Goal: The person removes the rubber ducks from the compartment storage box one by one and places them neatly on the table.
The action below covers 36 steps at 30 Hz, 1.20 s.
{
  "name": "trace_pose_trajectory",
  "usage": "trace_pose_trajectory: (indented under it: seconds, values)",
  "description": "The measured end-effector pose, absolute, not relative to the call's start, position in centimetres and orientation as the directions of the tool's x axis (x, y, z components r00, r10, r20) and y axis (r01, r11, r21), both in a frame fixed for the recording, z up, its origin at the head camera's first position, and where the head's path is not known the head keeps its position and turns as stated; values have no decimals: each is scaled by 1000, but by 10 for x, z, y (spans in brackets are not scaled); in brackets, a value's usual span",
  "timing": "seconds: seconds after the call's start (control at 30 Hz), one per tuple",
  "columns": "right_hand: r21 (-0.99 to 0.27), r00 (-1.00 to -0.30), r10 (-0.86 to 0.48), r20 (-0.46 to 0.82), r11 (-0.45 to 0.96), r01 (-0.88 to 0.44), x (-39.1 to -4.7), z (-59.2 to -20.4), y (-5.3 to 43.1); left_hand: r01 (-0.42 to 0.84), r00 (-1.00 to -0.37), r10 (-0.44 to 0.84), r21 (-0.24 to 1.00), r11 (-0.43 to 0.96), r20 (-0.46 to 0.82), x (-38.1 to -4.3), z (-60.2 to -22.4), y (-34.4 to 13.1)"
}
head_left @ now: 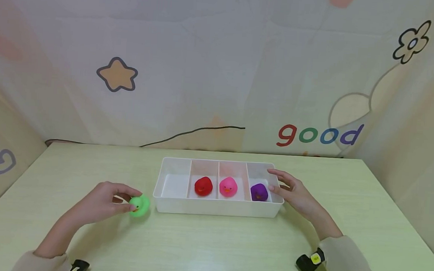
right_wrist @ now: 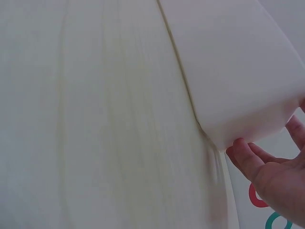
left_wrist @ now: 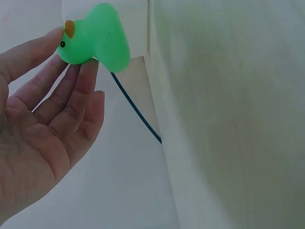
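Note:
In the head view my left hand (head_left: 102, 203) pinches a green rubber duck (head_left: 141, 206) between thumb and fingertips, left of a white divided box (head_left: 217, 208). The left wrist view shows the duck (left_wrist: 107, 40) with its orange beak beside the thumb. My right hand (head_left: 299, 196) holds the right end of the box, thumb and forefinger over its rim. Other fingertips touch the outer end wall in the right wrist view. Inside the box sit a red duck (head_left: 203, 186), a pink duck (head_left: 228, 187) and a purple duck (head_left: 259, 192), each in its own compartment. The leftmost compartment holds nothing.
The box stands on a pale wooden table (head_left: 209, 248), near its back edge. A printed curtain (head_left: 191, 75) hangs behind the table and at both sides. Black wrist-camera straps (head_left: 309, 263) show near the sleeves.

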State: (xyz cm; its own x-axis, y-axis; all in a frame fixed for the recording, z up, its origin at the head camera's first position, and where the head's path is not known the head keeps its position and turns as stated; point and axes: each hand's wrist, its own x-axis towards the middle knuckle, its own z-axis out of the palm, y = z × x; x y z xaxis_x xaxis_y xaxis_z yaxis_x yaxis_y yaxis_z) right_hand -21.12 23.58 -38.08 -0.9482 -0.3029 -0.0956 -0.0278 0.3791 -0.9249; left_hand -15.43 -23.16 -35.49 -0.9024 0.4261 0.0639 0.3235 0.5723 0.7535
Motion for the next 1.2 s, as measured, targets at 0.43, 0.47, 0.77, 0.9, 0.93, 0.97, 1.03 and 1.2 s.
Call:
trace_pose_trajectory:
  seconds: [0.43, 0.47, 0.77, 0.9, 0.93, 0.97, 1.03, 1.2]
  values:
    - [-927, -944, -314, -101, 374, -25, -210, -379, 234, 305, -870, 492, 776, 552, -8, -164, -365, -235]
    - [-928, -944, -315, -100, 371, -25, -210, -379, 234, 304, -869, 494, 775, 554, -12, -164, -365, -235]
    - [-936, -944, -314, -101, 352, -17, -212, -382, 236, 283, -862, 504, 784, 552, -44, -164, -362, -231]
    - [-939, -944, -317, -92, 344, -24, -211, -381, 236, 279, -864, 502, 783, 556, -48, -165, -363, -231]
    - [-939, -944, -316, -91, 342, -24, -211, -381, 236, 280, -863, 503, 783, 555, -48, -166, -363, -231]
    - [-939, -945, -316, -90, 343, -26, -211, -381, 236, 282, -863, 503, 782, 556, -47, -166, -363, -231]
    - [-938, -945, -316, -88, 346, -28, -211, -381, 235, 283, -863, 503, 780, 559, -47, -167, -364, -231]
    - [-937, -945, -317, -86, 349, -32, -212, -382, 236, 279, -866, 497, 775, 566, -51, -167, -365, -231]
